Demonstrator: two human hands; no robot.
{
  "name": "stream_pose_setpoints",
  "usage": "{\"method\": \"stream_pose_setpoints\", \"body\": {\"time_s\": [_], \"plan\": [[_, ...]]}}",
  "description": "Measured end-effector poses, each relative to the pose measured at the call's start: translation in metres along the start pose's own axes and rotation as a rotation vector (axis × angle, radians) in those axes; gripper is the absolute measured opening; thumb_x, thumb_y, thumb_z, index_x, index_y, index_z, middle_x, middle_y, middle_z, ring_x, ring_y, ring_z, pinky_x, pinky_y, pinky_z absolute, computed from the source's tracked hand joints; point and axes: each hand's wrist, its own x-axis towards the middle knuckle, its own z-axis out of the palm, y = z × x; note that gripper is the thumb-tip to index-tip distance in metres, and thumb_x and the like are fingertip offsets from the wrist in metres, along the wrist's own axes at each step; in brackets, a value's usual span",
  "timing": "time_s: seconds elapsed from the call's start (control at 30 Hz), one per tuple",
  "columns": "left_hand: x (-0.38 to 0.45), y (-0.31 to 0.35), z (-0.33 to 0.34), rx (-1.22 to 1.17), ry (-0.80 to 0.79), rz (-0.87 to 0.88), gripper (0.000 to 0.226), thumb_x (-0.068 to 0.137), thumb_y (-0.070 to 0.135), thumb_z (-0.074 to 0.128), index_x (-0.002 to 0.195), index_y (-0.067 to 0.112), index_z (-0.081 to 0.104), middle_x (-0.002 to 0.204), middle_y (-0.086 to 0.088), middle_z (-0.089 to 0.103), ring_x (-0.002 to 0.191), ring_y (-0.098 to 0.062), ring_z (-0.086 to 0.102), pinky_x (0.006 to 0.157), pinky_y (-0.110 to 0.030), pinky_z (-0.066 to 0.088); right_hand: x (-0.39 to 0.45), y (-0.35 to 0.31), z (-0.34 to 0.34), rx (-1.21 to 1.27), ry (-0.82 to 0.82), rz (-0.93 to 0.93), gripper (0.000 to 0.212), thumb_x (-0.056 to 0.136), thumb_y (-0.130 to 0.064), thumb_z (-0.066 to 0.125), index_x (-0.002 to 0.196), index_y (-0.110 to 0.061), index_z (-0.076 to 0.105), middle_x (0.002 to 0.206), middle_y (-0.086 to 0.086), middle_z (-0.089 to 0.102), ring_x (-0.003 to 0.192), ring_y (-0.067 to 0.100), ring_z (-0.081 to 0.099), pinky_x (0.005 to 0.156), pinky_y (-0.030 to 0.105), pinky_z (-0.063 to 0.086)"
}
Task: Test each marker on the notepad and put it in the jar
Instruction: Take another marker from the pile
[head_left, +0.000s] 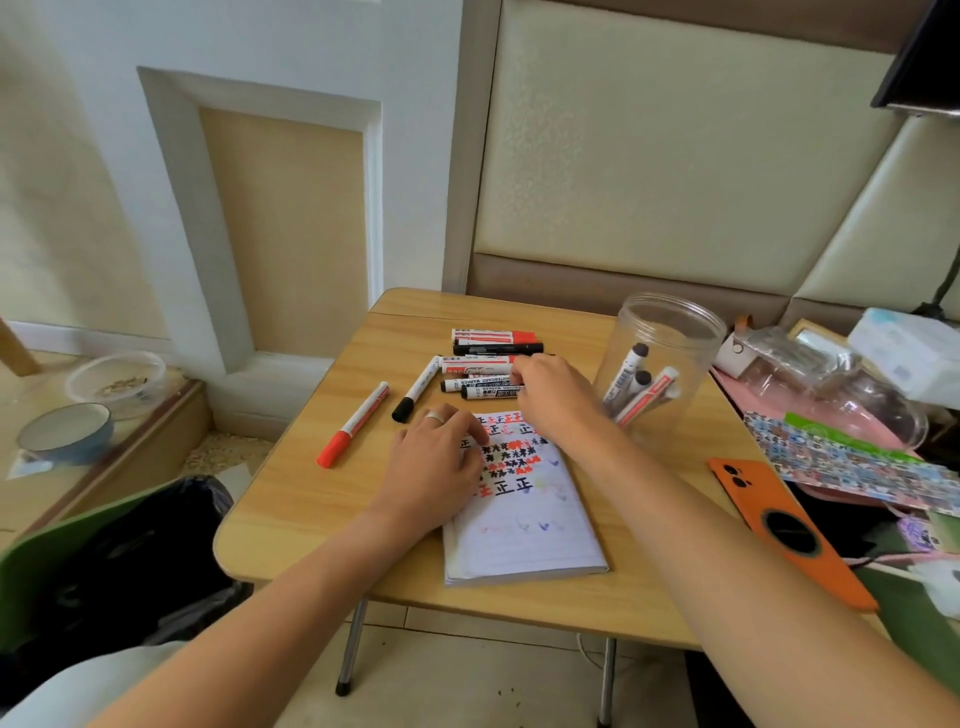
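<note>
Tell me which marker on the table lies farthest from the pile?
The red-capped marker, lying alone near the table's left edge, left of the black-capped one.

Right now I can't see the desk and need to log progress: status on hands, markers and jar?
Left hand flat on notepad. Right hand reaching into marker pile, grip hidden. Three markers in jar. Nothing blocking.

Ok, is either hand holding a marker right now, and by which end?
The left hand only rests on the notepad. The right hand reaches into the marker pile; whether it has a grip cannot be told.
</note>
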Motion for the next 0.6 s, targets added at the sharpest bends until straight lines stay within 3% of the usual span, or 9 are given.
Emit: {"method": "stream_pose_setpoints", "body": {"time_s": [0.17,0.4,0.53,0.6], "plan": [[0.0014,-0.0008,0.0042,0.016,0.051,0.01,0.014,0.095,0.032,0.053,0.107,0.035,0.059,0.122,0.009,0.053,0.117,-0.013,0.047,0.099,-0.036,0.037,0.0072,0.0029,0.0122,0.014,0.006,-0.008,0.014,0.094,-0.007,0.053,0.101,-0.015,0.063,0.101,0.002,0.065,0.088,0.022,0.061,0.074,0.044,0.057],[0.0,-0.0014,0.0062,0.031,0.065,0.032,0.014,0.096,0.032,0.053,0.11,0.034,0.056,0.127,0.009,0.051,0.122,-0.013,0.044,0.101,-0.035,0.033,0.011,0.0075,0.0095,-0.072,-0.001,-0.112,0.006,0.093,-0.015,0.066,0.096,-0.019,0.069,0.101,0.0,0.064,0.096,0.02,0.058,0.071,0.032,0.044],[-0.0034,-0.0012,0.0056,0.059,0.101,0.071,0.017,0.095,0.026,0.056,0.111,0.03,0.057,0.127,0.007,0.051,0.123,-0.014,0.041,0.103,-0.035,0.029,0.0082,0.0039,0.0057,-0.118,0.042,-0.21,0.007,0.096,-0.016,0.058,0.095,-0.021,0.063,0.094,-0.001,0.068,0.091,0.022,0.059,0.074,0.037,0.048],[-0.0033,0.0009,0.003,0.045,0.099,0.152,0.02,0.094,0.016,0.058,0.112,0.025,0.06,0.123,0.005,0.055,0.12,-0.016,0.044,0.099,-0.034,0.033,0.0066,0.0057,0.0046,-0.056,0.025,-0.209,0.007,0.096,-0.015,0.058,0.099,-0.022,0.059,0.096,-0.001,0.067,0.09,0.022,0.058,0.074,0.04,0.051]]}}
